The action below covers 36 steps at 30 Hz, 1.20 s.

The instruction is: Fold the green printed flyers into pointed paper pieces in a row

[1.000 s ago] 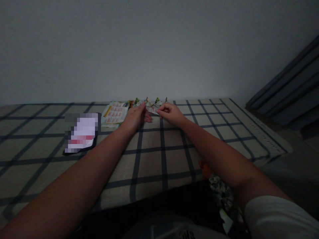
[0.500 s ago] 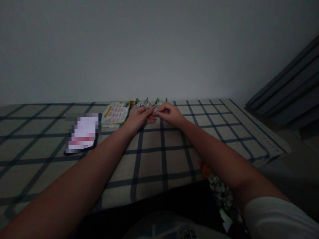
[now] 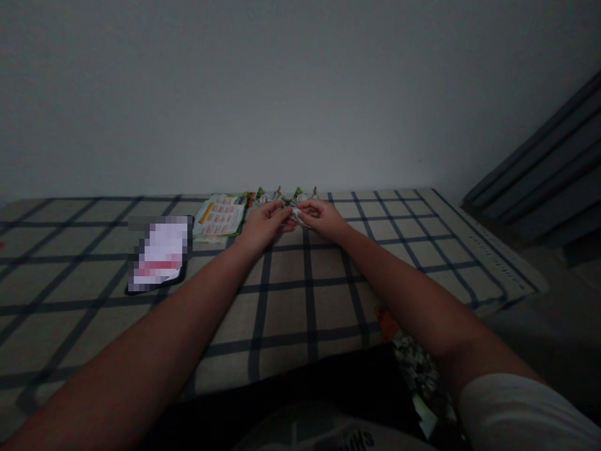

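Note:
Between my two hands is a small crumpled piece of white and green printed paper (image 3: 295, 214). My left hand (image 3: 267, 220) pinches it from the left, its thumb on top. From the right, my right hand (image 3: 323, 219) grips it with thumb and fingers closed. Just beyond my fingers stands a row of several small folded paper pieces (image 3: 260, 194) with green and brown tips. To the left of my left hand lies a stack of printed leaflets (image 3: 220, 216). The dim light hides fine detail of the held paper.
A phone (image 3: 159, 254) with a blurred screen lies left of my left forearm. The checked cloth (image 3: 286, 300) covers the surface up to a grey wall (image 3: 300, 94). Near my right elbow are an orange item (image 3: 387, 322) and crumpled patterned paper (image 3: 417, 363). A dark curtain (image 3: 544, 144) hangs at right.
The paper between my hands now shows more of its white and green surface. My right hand has lowered slightly and its fingers have shifted on the paper.

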Each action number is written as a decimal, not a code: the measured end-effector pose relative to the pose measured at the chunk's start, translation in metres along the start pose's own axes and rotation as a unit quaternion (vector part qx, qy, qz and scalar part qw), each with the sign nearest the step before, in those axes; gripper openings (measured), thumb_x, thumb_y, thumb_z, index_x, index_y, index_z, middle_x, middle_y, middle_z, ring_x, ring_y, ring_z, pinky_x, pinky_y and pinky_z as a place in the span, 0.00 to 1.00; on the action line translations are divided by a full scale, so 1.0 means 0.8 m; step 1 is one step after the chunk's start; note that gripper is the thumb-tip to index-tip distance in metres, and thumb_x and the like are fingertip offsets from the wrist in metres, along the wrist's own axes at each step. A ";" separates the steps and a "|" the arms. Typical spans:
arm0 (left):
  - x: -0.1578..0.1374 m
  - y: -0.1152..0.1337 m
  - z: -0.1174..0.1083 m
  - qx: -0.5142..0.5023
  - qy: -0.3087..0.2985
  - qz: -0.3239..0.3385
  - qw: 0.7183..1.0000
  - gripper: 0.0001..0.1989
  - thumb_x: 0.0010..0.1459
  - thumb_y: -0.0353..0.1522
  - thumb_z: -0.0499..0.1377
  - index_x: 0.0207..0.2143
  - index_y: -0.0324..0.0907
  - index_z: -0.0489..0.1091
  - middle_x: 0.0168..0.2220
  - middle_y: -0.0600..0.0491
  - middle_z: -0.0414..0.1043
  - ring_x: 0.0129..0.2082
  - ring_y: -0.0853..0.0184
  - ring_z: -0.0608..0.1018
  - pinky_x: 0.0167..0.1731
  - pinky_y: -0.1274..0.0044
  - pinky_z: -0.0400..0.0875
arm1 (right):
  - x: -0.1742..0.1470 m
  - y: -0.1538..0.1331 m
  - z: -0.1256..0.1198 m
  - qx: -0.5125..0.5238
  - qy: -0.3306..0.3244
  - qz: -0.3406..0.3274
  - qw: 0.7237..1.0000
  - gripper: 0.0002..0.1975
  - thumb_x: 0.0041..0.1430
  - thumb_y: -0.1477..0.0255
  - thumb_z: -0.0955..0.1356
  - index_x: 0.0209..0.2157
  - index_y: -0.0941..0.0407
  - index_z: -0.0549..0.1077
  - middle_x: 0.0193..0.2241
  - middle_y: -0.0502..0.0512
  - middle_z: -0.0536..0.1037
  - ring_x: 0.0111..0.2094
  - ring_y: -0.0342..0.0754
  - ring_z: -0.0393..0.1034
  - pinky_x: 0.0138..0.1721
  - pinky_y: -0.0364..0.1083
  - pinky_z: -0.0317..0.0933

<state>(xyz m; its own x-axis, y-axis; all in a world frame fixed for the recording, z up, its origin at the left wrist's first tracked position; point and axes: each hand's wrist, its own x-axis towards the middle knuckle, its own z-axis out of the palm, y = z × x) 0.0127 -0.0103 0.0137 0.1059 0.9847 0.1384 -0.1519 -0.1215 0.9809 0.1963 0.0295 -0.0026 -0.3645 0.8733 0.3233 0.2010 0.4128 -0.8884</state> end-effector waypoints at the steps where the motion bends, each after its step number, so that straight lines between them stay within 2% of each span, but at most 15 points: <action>1: 0.001 -0.001 -0.001 0.008 -0.001 0.006 1.000 0.12 0.54 0.36 0.69 0.32 0.38 0.71 0.30 0.54 0.76 0.30 0.70 0.80 0.34 0.77 0.80 | 0.001 0.001 0.000 -0.006 0.010 -0.008 1.000 0.10 0.59 0.66 0.72 0.41 0.56 0.76 0.33 0.53 0.80 0.34 0.46 0.74 0.38 0.45 0.70; 3: 0.002 -0.005 -0.003 0.040 -0.001 0.020 0.999 0.12 0.53 0.37 0.68 0.30 0.39 0.71 0.29 0.55 0.75 0.28 0.70 0.80 0.33 0.78 0.80 | 0.001 0.001 -0.001 -0.017 0.007 -0.014 1.000 0.09 0.60 0.67 0.71 0.40 0.57 0.76 0.34 0.53 0.80 0.35 0.46 0.75 0.39 0.46 0.70; 6: 0.003 -0.010 -0.007 0.094 0.004 0.034 0.995 0.13 0.53 0.40 0.68 0.30 0.39 0.73 0.28 0.55 0.76 0.27 0.69 0.80 0.32 0.78 0.79 | -0.001 -0.001 0.000 -0.022 -0.027 -0.011 0.999 0.11 0.62 0.63 0.70 0.41 0.56 0.75 0.31 0.52 0.79 0.31 0.46 0.74 0.35 0.46 0.69; 9: 0.004 -0.013 -0.010 0.115 0.003 0.037 0.993 0.14 0.53 0.42 0.67 0.30 0.40 0.73 0.29 0.54 0.77 0.28 0.68 0.80 0.31 0.77 0.78 | -0.004 -0.001 0.002 -0.012 -0.033 -0.014 0.999 0.16 0.57 0.61 0.74 0.42 0.56 0.74 0.31 0.51 0.78 0.33 0.47 0.75 0.37 0.46 0.69; 12: 0.005 -0.013 -0.009 0.131 0.005 0.044 0.990 0.14 0.53 0.43 0.66 0.31 0.40 0.75 0.29 0.54 0.77 0.29 0.66 0.81 0.32 0.75 0.78 | -0.003 0.001 0.002 -0.023 -0.018 -0.022 0.999 0.15 0.56 0.63 0.74 0.41 0.56 0.74 0.32 0.52 0.79 0.34 0.47 0.75 0.37 0.46 0.69; 16: 0.005 -0.013 -0.006 0.115 -0.015 0.056 0.992 0.17 0.51 0.41 0.67 0.40 0.39 0.77 0.33 0.53 0.79 0.33 0.64 0.81 0.36 0.72 0.80 | -0.001 0.001 0.001 -0.029 0.020 -0.019 0.999 0.08 0.60 0.67 0.70 0.38 0.57 0.75 0.35 0.55 0.80 0.36 0.47 0.76 0.40 0.47 0.69; 19: 0.006 -0.013 -0.006 0.082 -0.030 0.029 0.996 0.19 0.48 0.39 0.68 0.41 0.38 0.77 0.36 0.51 0.80 0.35 0.64 0.81 0.38 0.72 0.80 | -0.001 -0.001 0.001 -0.014 0.030 -0.010 0.999 0.08 0.59 0.67 0.72 0.37 0.57 0.75 0.34 0.54 0.80 0.35 0.47 0.75 0.40 0.47 0.70; 22: 0.008 -0.013 -0.011 0.098 -0.007 0.000 0.995 0.12 0.50 0.39 0.67 0.32 0.39 0.76 0.30 0.52 0.78 0.30 0.66 0.80 0.36 0.74 0.78 | -0.001 -0.002 0.005 0.026 0.016 0.000 1.000 0.12 0.57 0.63 0.74 0.37 0.56 0.74 0.32 0.52 0.79 0.32 0.45 0.74 0.36 0.46 0.70; 25: 0.009 -0.012 -0.018 0.152 0.020 0.008 0.988 0.11 0.51 0.39 0.65 0.27 0.40 0.73 0.24 0.54 0.75 0.26 0.67 0.79 0.30 0.77 0.74 | 0.000 -0.003 0.007 0.056 -0.014 0.009 0.998 0.14 0.55 0.61 0.75 0.37 0.55 0.74 0.30 0.51 0.78 0.31 0.45 0.74 0.35 0.45 0.71; 28: 0.008 -0.010 -0.022 0.190 0.025 0.027 0.981 0.13 0.51 0.41 0.65 0.31 0.39 0.78 0.25 0.53 0.76 0.26 0.66 0.78 0.26 0.78 0.71 | 0.000 -0.004 0.008 0.065 -0.023 0.033 0.997 0.12 0.56 0.64 0.75 0.37 0.55 0.74 0.30 0.51 0.78 0.30 0.45 0.74 0.34 0.45 0.72; 32: 0.005 -0.008 -0.021 0.220 0.026 0.047 0.974 0.16 0.51 0.43 0.66 0.34 0.38 0.81 0.25 0.51 0.78 0.25 0.65 0.78 0.29 0.76 0.70 | 0.000 -0.006 0.007 0.043 -0.006 0.045 0.998 0.09 0.57 0.69 0.72 0.39 0.56 0.75 0.30 0.51 0.79 0.28 0.44 0.73 0.34 0.45 0.70; 36: 0.005 -0.011 -0.021 0.261 -0.003 0.071 0.963 0.18 0.56 0.44 0.63 0.36 0.39 0.81 0.24 0.53 0.76 0.24 0.66 0.76 0.28 0.77 0.67 | -0.002 -0.009 0.007 -0.021 -0.005 0.033 0.999 0.07 0.58 0.67 0.71 0.34 0.57 0.75 0.27 0.51 0.77 0.28 0.44 0.72 0.32 0.44 0.66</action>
<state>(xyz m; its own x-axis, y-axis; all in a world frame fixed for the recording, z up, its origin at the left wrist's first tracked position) -0.0019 -0.0030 0.0031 0.1260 0.9528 0.2761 0.3494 -0.3031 0.8866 0.1908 0.0235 0.0017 -0.3587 0.8962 0.2610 0.2620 0.3651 -0.8933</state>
